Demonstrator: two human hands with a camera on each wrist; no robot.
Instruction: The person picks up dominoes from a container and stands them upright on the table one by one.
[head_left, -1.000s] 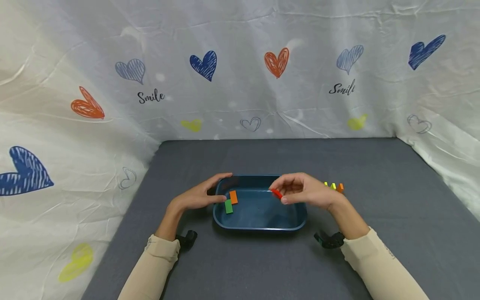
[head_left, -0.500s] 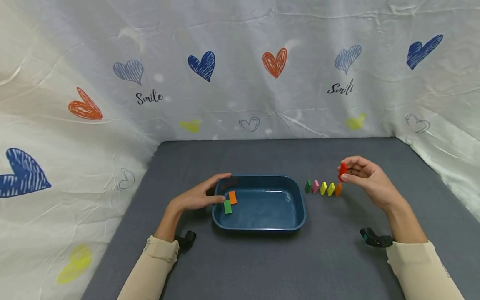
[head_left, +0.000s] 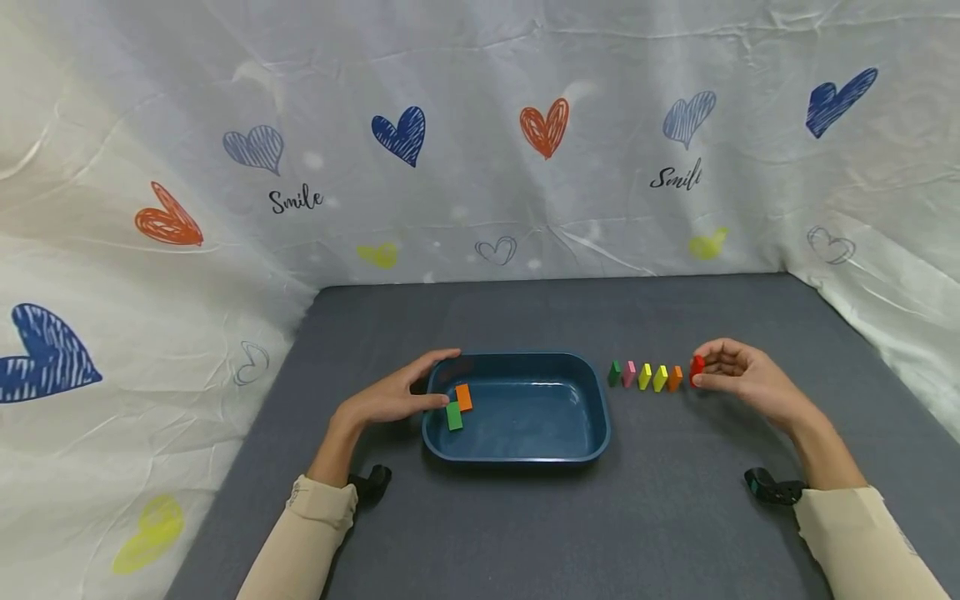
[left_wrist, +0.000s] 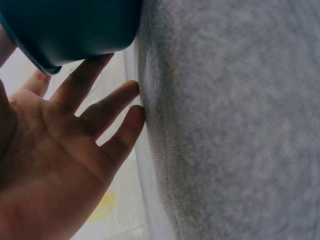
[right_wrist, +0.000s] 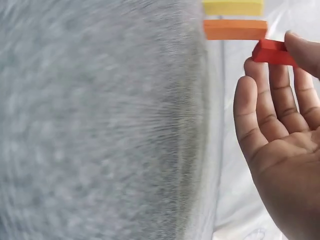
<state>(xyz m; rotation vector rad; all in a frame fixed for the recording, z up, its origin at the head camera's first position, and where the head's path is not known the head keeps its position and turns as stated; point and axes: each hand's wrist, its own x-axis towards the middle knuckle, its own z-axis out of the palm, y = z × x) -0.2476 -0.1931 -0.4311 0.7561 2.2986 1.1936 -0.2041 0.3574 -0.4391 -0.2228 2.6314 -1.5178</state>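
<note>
My right hand (head_left: 750, 379) pinches a red domino (head_left: 697, 367) upright between thumb and fingers, at the right end of a row. In the right wrist view, the lower end of the red domino (right_wrist: 265, 51) appears just above the cloth. To its left, apart from it, stands an orange domino (head_left: 676, 378). Two yellow dominoes (head_left: 652, 377), a pink domino (head_left: 629, 373) and a green domino (head_left: 615, 373) continue the row. My left hand (head_left: 393, 394) holds the left end of a blue tray (head_left: 517, 458), thumb over the rim, fingers outside.
Inside the tray's left end lie an orange domino (head_left: 464, 397) and a green domino (head_left: 454, 416). A dark grey cloth (head_left: 555, 533) covers the table. White curtains with printed hearts (head_left: 450, 208) hang behind and at the sides.
My right hand has carried the red domino from above the tray rightward past the row, then lowered it beside the orange one. The left hand stays at the tray.
</note>
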